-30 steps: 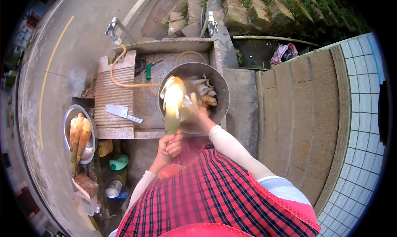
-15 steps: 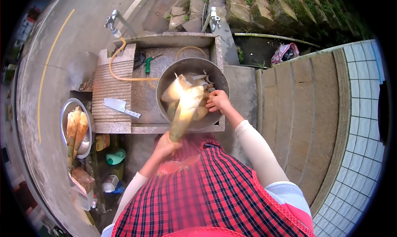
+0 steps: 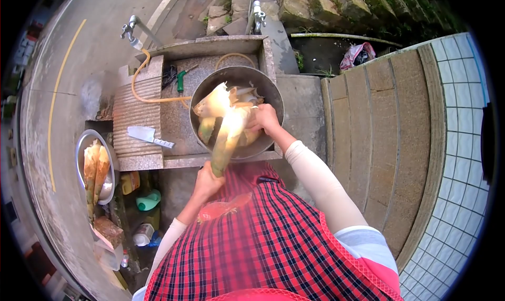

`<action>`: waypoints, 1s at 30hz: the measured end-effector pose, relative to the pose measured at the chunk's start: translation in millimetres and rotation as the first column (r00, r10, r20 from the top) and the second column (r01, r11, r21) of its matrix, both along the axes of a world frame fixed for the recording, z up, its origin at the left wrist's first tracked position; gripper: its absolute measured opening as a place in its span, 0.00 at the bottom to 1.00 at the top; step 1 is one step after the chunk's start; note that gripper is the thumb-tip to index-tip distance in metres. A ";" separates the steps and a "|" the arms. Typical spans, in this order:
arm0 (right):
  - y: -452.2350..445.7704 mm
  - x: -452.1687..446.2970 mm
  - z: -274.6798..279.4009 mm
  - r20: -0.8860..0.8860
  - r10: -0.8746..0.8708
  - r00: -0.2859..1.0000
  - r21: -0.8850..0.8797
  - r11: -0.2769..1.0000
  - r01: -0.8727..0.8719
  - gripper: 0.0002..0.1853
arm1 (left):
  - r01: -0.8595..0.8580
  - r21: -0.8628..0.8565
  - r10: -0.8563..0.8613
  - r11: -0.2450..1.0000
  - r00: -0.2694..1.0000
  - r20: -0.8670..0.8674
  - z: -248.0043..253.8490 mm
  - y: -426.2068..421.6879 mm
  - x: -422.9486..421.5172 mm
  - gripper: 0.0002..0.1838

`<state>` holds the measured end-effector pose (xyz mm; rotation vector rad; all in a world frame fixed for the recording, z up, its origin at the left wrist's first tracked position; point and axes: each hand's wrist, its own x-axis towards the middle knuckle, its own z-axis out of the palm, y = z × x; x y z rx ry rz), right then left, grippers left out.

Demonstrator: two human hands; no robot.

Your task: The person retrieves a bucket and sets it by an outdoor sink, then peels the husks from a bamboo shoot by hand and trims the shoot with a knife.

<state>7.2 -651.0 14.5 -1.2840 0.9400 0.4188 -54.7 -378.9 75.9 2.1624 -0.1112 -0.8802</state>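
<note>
My left hand (image 3: 209,182) is wrapped round the green lower end of a long bamboo shoot (image 3: 224,147), which slants up over the near rim of a big metal pot (image 3: 279,109). Glare washes out the shoot's upper part. My right hand (image 3: 264,117) is closed against the shoot's upper right side, inside the pot's outline; its fingertips are partly hidden. More pale and greenish shoot pieces and loose husks (image 3: 256,94) lie in the pot. A cleaver (image 3: 141,133) rests on the ridged slab at the left, apart from both hands.
The pot stands in a stone sink (image 3: 210,42) with an orange hose (image 3: 135,85) and a green-handled tool (image 3: 181,81). Left of it, a metal bowl (image 3: 80,155) holds more shoots. Taps (image 3: 258,16) rise behind; stone steps (image 3: 363,138) are at the right.
My right hand has moved left, from the loose husks near the pot's right side to the bamboo shoot, and closed there. My left hand keeps its hold. The view has shifted slightly.
</note>
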 end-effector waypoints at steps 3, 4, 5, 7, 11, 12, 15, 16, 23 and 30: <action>-0.7 -5.3 -26.1 -0.120 -0.222 0.968 0.050 0.972 0.229 0.20 | -0.065 -0.030 0.061 0.997 0.991 -0.119 1.4 0.3 0.2 0.21; 1.9 -6.5 -26.9 -0.147 -0.263 0.953 0.019 0.963 0.269 0.20 | -0.099 -0.039 0.091 0.994 0.981 -0.172 4.3 -1.7 2.9 0.21; 9.0 -9.8 -29.6 -0.097 -0.110 0.989 -0.018 0.994 0.109 0.20 | -0.097 -0.035 0.089 0.995 0.980 -0.178 8.3 -3.1 3.2 0.21; 14.0 -20.4 -20.6 0.010 -0.086 0.996 0.058 0.995 0.086 0.20 | -0.071 -0.002 0.070 0.997 0.992 -0.106 8.7 -5.4 0.7 0.21; 8.6 -19.2 -14.0 0.046 0.004 0.999 0.235 0.972 -0.015 0.24 | -0.016 0.058 0.017 0.998 1.000 -0.014 -3.2 -5.1 -3.9 0.22; 17.8 -15.9 6.8 0.043 0.064 0.997 0.188 0.980 -0.071 0.25 | -0.004 0.083 0.005 0.997 1.000 -0.015 0.4 -7.6 -4.9 0.22; 37.4 -10.6 34.0 0.178 0.171 0.969 0.000 0.985 -0.173 0.24 | 0.006 0.135 -0.005 0.991 1.000 -0.010 11.5 -13.2 -2.1 0.21; 37.8 -8.1 21.8 0.191 0.199 0.961 -0.079 0.979 -0.187 0.23 | -0.006 0.130 0.008 0.991 1.000 -0.013 10.6 -13.7 -1.9 0.21; 29.9 -3.0 -11.3 -0.133 0.618 0.775 -0.582 0.584 -0.566 0.13 | 0.025 0.077 -0.025 0.997 1.000 -0.008 8.1 -8.5 -1.8 0.22; 47.1 -21.3 8.7 -0.010 -0.270 0.963 -0.326 0.911 0.253 0.10 | -0.074 -0.159 0.038 0.985 0.976 -0.215 -30.9 10.0 -3.5 0.22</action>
